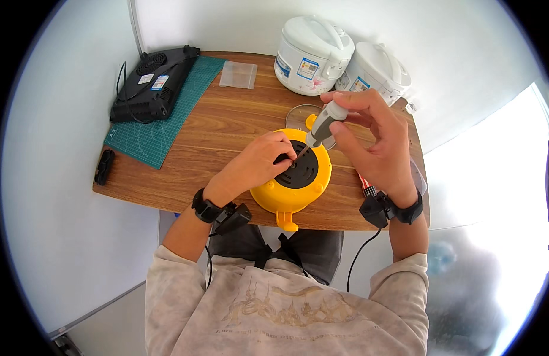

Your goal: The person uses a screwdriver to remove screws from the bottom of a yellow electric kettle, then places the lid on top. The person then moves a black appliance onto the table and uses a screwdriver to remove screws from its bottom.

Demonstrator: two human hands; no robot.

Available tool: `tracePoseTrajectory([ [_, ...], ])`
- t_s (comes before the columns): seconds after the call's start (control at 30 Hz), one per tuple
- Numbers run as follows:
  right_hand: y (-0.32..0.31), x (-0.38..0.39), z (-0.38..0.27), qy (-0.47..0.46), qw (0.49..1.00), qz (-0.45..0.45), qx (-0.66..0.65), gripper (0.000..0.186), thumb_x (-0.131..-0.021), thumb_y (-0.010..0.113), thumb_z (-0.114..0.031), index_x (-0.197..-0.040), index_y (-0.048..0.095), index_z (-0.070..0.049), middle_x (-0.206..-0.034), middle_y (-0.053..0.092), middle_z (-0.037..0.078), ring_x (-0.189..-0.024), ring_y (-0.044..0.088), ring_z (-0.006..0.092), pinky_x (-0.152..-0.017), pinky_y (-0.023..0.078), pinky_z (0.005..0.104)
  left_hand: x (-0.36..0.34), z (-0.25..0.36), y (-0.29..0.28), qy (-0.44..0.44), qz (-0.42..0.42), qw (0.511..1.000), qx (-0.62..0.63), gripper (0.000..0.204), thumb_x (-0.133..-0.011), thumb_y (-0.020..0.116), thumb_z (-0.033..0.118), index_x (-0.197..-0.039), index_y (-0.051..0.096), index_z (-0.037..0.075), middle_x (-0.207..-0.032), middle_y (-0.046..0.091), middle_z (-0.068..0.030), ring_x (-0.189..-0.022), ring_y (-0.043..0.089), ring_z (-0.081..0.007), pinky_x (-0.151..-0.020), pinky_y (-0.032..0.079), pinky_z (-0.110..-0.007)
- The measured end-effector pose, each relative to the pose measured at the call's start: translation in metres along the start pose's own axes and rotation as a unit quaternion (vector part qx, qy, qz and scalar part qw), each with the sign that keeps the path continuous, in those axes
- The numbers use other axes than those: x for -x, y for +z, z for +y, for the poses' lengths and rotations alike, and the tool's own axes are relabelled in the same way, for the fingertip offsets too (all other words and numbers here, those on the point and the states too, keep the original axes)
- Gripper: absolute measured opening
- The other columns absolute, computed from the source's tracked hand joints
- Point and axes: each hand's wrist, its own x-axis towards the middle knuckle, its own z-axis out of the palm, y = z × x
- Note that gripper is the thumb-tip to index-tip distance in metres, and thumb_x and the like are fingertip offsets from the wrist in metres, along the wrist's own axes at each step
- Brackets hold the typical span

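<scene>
A yellow electric pot lies upside down near the table's front edge, its round black base plate facing up and its yellow handle pointing toward me. My right hand grips a grey-and-white screwdriver by the handle, thumb and fingers round its upper end. The screwdriver slants down to the left, its tip at the middle of the black plate. My left hand rests on the pot, fingertips closed beside the screwdriver's tip. What those fingertips pinch, if anything, is too small to tell.
Behind the pot lies a round glass lid with a yellow knob. Two white rice cookers stand at the back right. A black appliance sits on a green cutting mat at left, near a plastic bag and a black cord bundle.
</scene>
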Motion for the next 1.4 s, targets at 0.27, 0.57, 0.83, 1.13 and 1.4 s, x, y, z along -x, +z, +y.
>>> tracePoseTrajectory([
  [0.27, 0.0043, -0.0037, 0.0051, -0.038, 0.999, 0.01, -0.035, 0.034, -0.082, 0.083, -0.007, -0.107, 0.061, -0.002, -0.113, 0.074, 0.01, -0.093, 0.073, 0.0184, -0.087, 0.059, 0.031, -0.0005, 0.0042, -0.0019, -0.021, -0.01, 1.0, 0.009, 0.009, -0.089, 0.069, 0.009, -0.095, 0.07, 0.003, -0.108, 0.063, -0.0117, -0.1, 0.062, -0.0288, -0.089, 0.051, -0.037],
  [0.57, 0.0046, -0.0029, 0.0042, -0.034, 0.999, -0.002, 0.013, 0.034, -0.083, 0.082, -0.008, -0.111, 0.064, -0.004, -0.106, 0.073, 0.008, -0.091, 0.073, 0.0182, -0.086, 0.059, 0.0297, 0.0006, -0.0001, 0.0003, -0.007, 0.004, 1.0, 0.003, 0.011, -0.088, 0.069, 0.011, -0.096, 0.07, 0.003, -0.107, 0.064, -0.011, -0.1, 0.062, -0.0284, -0.09, 0.051, -0.037],
  [0.83, 0.0064, -0.0024, -0.0004, -0.04, 0.999, 0.021, -0.006, 0.024, -0.087, 0.073, 0.0, -0.107, 0.062, 0.0, -0.115, 0.073, 0.01, -0.092, 0.073, 0.0193, -0.084, 0.06, 0.0304, 0.0, 0.0045, -0.0018, -0.015, -0.004, 1.0, 0.007, 0.013, -0.09, 0.068, 0.009, -0.098, 0.071, 0.0, -0.106, 0.064, -0.013, -0.1, 0.062, -0.0289, -0.089, 0.052, -0.037],
  [1.13, 0.006, -0.0026, 0.003, -0.051, 0.998, 0.016, -0.023, 0.022, -0.086, 0.074, 0.001, -0.103, 0.061, 0.0, -0.118, 0.072, 0.012, -0.092, 0.073, 0.0208, -0.081, 0.062, 0.0308, 0.0005, 0.0054, -0.0011, -0.008, 0.002, 1.0, 0.0, 0.014, -0.09, 0.068, 0.007, -0.1, 0.072, -0.001, -0.106, 0.064, -0.0137, -0.101, 0.062, -0.029, -0.089, 0.052, -0.037],
  [1.4, 0.0066, -0.002, 0.0011, -0.03, 0.999, 0.021, 0.001, 0.025, -0.085, 0.076, -0.001, -0.104, 0.061, -0.001, -0.113, 0.071, 0.012, -0.088, 0.071, 0.0199, -0.077, 0.062, 0.03, 0.0018, -0.0005, 0.0022, 0.004, 0.01, 1.0, 0.003, 0.012, -0.088, 0.061, 0.002, -0.094, 0.071, 0.002, -0.106, 0.063, -0.0113, -0.099, 0.062, -0.028, -0.089, 0.051, -0.036],
])
